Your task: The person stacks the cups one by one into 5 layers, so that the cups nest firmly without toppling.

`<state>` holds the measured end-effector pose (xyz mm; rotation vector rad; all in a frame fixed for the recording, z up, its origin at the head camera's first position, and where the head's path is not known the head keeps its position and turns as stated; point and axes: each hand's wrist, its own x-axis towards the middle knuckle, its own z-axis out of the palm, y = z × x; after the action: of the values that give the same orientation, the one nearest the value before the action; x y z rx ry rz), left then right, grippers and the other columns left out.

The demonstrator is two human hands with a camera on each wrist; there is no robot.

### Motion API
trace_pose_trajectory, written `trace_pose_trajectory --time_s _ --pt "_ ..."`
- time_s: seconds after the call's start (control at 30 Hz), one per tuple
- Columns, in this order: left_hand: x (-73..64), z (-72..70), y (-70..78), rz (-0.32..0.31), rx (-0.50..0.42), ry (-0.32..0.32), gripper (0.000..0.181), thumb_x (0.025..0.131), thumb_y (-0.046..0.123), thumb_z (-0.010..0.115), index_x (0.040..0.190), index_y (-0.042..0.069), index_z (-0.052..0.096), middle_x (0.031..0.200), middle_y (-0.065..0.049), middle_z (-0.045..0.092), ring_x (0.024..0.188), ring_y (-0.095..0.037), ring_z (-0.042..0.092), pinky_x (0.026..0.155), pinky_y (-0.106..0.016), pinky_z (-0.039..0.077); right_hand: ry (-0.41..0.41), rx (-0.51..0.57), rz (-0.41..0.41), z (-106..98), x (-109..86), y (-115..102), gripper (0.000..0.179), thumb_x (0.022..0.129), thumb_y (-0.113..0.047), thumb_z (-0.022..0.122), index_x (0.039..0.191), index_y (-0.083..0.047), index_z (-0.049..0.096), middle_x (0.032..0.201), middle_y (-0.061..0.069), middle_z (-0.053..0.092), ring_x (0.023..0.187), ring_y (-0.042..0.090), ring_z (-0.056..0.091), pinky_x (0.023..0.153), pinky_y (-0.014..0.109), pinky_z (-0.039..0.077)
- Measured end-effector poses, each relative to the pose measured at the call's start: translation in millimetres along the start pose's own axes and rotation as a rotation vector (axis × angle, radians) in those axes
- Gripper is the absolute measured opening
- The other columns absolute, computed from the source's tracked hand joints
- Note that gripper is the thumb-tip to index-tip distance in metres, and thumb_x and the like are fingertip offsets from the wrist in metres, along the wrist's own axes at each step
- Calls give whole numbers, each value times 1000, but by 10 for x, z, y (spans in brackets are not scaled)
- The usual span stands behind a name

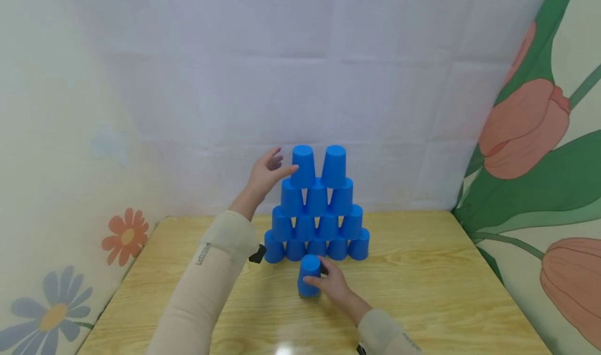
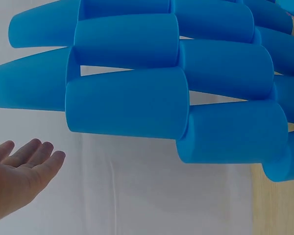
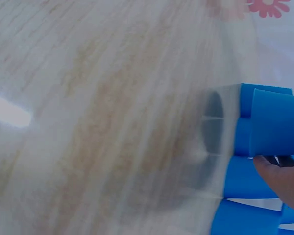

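Note:
Upside-down blue cups (image 1: 316,198) form a stepped pyramid, with two cups on its top row. My left hand (image 1: 268,173) is beside the left top cup (image 1: 303,167), its thumb tip at the cup's side; whether it touches is unclear. In the left wrist view the fingers of that hand (image 2: 24,171) are extended and apart from the cups. In front of the pyramid, my right hand (image 1: 334,282) grips a single blue cup (image 1: 309,276), also upside down, between thumb and fingers. I cannot tell whether this cup touches the table. The right wrist view shows the thumb (image 3: 269,169) against the held cup (image 3: 279,122).
The pyramid stands towards the back of a wood-grain table (image 1: 413,282). Behind it hangs a creased white cloth (image 1: 235,94). Painted flowers cover the walls at left (image 1: 56,313) and right (image 1: 530,125).

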<state>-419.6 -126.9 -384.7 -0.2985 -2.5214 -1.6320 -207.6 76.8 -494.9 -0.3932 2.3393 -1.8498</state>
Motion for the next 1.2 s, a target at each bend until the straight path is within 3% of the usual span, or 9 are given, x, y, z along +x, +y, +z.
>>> trace_pose_trajectory --time_s 0.1,0.2,0.47,0.53,0.67,0.73,0.8,0.87,1.2 --pt "-149 -60 107 4 -23 -28 80 75 39 63 138 24 17 139 -4 25 123 -26 27 85 -56 33 -21 -21 11 -41 -16 -118 54 78 -27 64 124 -9 44 119 10 47 109 32 42 85 47 38" --pt "-186 -65 -51 59 -37 -12 81 72 45 63 137 30 18 138 0 26 123 -21 26 83 -54 37 -53 -38 -15 -103 -38 -249 53 78 -28 64 124 -10 44 118 9 48 108 30 43 83 46 40" --pt "-1000 -179 767 -22 -39 -31 79 76 42 61 138 22 17 138 -7 26 124 -27 24 93 -50 28 -160 -17 -121 -351 -147 -677 47 81 -16 61 124 -8 43 118 10 48 106 28 46 84 44 40" --pt "-916 -192 543 13 -87 -49 81 75 44 62 139 22 17 137 -7 27 123 -25 26 92 -48 30 -160 -42 -136 -409 -124 -700 48 81 -19 61 124 -9 43 119 9 48 106 26 46 84 43 40" --pt "-927 -182 412 -1 -87 -56 82 72 50 62 138 28 18 137 -2 28 123 -23 26 91 -49 31 -154 -106 -180 -537 -80 -790 51 79 -23 63 124 -9 44 118 9 49 104 25 49 82 42 42" --pt "-995 -176 461 -17 -84 -59 82 74 47 61 138 24 16 138 -5 26 123 -25 25 91 -50 30 -156 -136 -198 -593 -96 -949 51 79 -20 63 124 -5 43 117 12 50 102 27 50 80 43 43" --pt "-1226 -189 798 -69 -53 -57 77 79 38 59 139 17 15 139 -10 23 124 -29 22 93 -52 27 -161 -162 -209 -636 -119 -1152 51 80 -16 63 124 -3 42 117 14 49 102 29 50 80 43 43" --pt "-1275 -195 827 -76 -62 -59 77 80 36 60 138 14 16 138 -13 23 124 -31 21 93 -52 26 -169 -183 -220 -677 -122 -1335 51 80 -12 62 125 -1 41 118 17 48 103 31 49 81 45 42" --pt "-1303 -186 599 -101 -69 -56 77 78 38 61 138 19 18 138 -9 24 124 -28 22 93 -51 28 -141 -273 -330 -958 199 -1652 56 78 -29 63 125 -7 42 115 8 51 100 21 51 79 40 44"
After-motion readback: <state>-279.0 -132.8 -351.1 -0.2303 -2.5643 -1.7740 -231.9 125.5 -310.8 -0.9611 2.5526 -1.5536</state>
